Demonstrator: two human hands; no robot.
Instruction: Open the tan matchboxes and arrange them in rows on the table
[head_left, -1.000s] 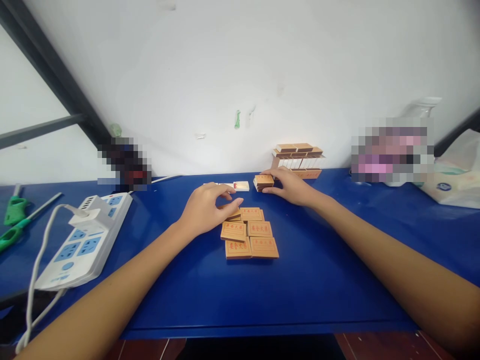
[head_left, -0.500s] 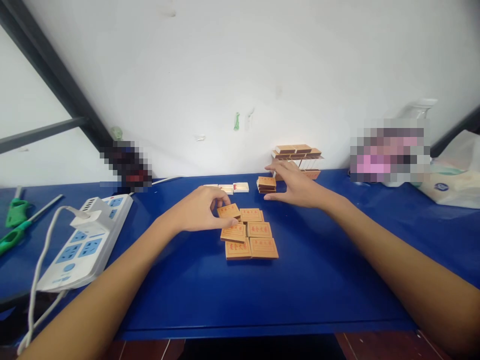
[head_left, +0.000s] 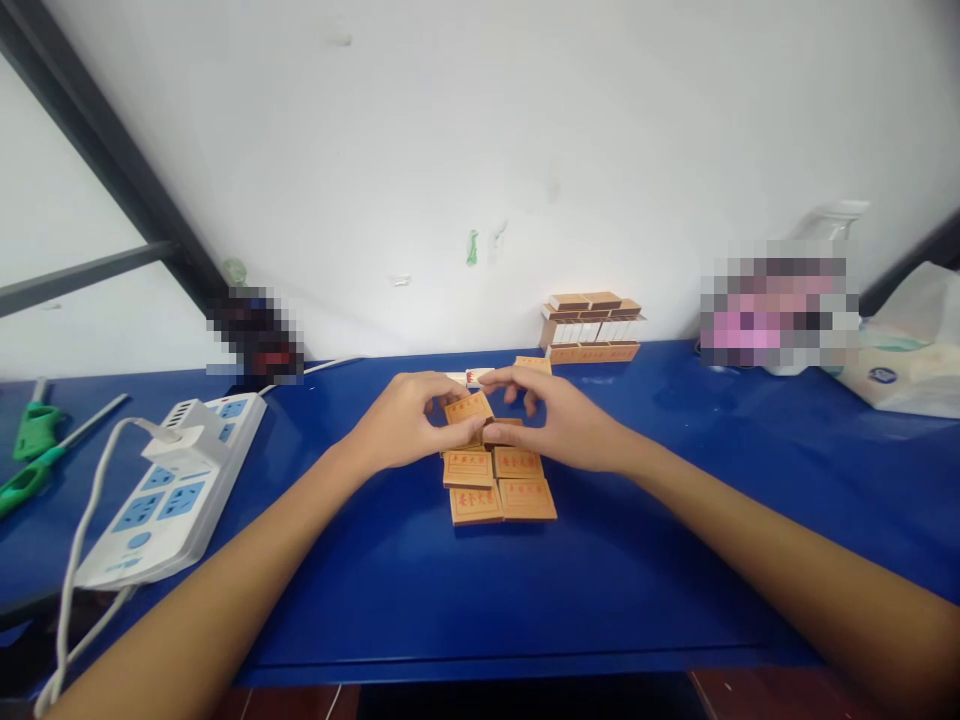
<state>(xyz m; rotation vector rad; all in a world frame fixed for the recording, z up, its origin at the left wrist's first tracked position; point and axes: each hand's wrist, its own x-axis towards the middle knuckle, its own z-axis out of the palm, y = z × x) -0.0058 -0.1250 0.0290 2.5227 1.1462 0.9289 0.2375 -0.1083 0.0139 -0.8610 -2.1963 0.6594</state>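
Note:
Between the thumb and fingers of my left hand [head_left: 412, 420] is a tan matchbox [head_left: 469, 408] with red print, tilted up. My right hand [head_left: 559, 415] is closed on another matchbox [head_left: 502, 432], its dark side toward me, right beside the first. Just below both hands, several matchboxes [head_left: 517, 462] lie in two columns on the blue table [head_left: 600, 580]. Behind my fingers, white open matchboxes [head_left: 477, 378] are partly hidden. A further tan matchbox [head_left: 533, 364] shows behind my right hand.
By the wall stands a tiered structure of matchboxes [head_left: 592, 328]. On the left are a white power strip [head_left: 176, 500] with a cable and green lighters [head_left: 37, 430]. A tissue pack [head_left: 900, 360] and a blurred pink object [head_left: 772, 310] are at the right.
My right hand has come left and toward me, from beside the back stack to the front matchboxes, and now grips one. The matchbox in my left hand is tilted up and slightly further right.

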